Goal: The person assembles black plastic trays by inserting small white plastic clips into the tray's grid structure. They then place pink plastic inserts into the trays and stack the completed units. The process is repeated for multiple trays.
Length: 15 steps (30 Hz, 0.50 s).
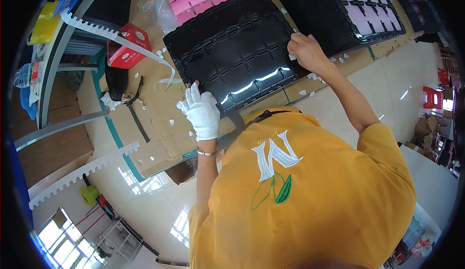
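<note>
As the head view has it, the black tray [231, 57] lies on the bench [167, 140] close to the yellow shirt [329, 196], pink tray [206, 0] just beyond. Left hand [199, 111], gloved, is at its near-left corner, fingers mostly straight; can't tell if it grips. Right hand [308, 52], bare, has fingers bent at the right edge by a white scrap [292, 57]; can't tell whether they pinch rim or scrap. Handling: panel looks thin, likely flexes, so load both sides evenly, fingertips on the rim, no pressing mid-panel. Edges: near rim runs close to the bench edge, avoid dragging it bodyward. Black stack [310, 15] stands just beside on the right, tight. More room leftward; mind the white strip [168, 80], then the red box [128, 46].
</note>
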Each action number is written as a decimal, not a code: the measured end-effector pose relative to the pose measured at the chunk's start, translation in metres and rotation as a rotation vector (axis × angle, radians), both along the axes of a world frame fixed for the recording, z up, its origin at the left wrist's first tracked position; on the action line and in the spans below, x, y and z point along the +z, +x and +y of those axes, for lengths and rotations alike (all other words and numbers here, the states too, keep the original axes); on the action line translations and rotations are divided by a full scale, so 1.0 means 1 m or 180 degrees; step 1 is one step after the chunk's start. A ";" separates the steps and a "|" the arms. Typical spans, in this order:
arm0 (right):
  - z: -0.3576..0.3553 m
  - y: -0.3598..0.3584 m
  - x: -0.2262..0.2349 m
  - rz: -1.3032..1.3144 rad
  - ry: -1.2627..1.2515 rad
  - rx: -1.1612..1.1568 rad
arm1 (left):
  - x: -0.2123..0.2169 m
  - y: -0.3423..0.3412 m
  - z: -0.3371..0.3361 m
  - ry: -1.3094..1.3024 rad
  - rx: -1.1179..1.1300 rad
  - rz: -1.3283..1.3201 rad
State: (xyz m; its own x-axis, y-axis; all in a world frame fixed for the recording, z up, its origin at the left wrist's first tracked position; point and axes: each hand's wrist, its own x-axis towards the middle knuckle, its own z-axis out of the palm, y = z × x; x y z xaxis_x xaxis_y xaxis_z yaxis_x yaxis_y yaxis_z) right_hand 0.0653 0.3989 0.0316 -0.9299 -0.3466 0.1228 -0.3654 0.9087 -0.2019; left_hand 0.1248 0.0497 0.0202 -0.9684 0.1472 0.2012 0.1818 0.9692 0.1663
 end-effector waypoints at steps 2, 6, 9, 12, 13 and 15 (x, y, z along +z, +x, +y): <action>0.001 -0.001 0.000 -0.0028 -0.0027 0.0020 | 0.004 -0.001 -0.001 0.0096 0.0013 -0.0056; 0.008 0.003 -0.003 0.0398 -0.0106 0.0368 | 0.001 -0.001 -0.002 0.0161 0.0023 -0.0001; 0.015 0.023 0.005 0.0919 -0.0439 0.0498 | 0.003 -0.003 -0.001 0.0154 0.0031 0.0034; 0.022 0.053 0.024 0.1486 -0.0634 0.0074 | 0.004 -0.002 0.001 0.0256 0.0011 0.0021; 0.026 0.054 0.023 0.1404 -0.0464 -0.0161 | 0.004 -0.002 -0.001 0.0261 0.0008 0.0040; 0.040 0.052 0.020 0.1236 -0.0125 -0.0620 | 0.003 -0.001 -0.001 0.0294 0.0013 0.0069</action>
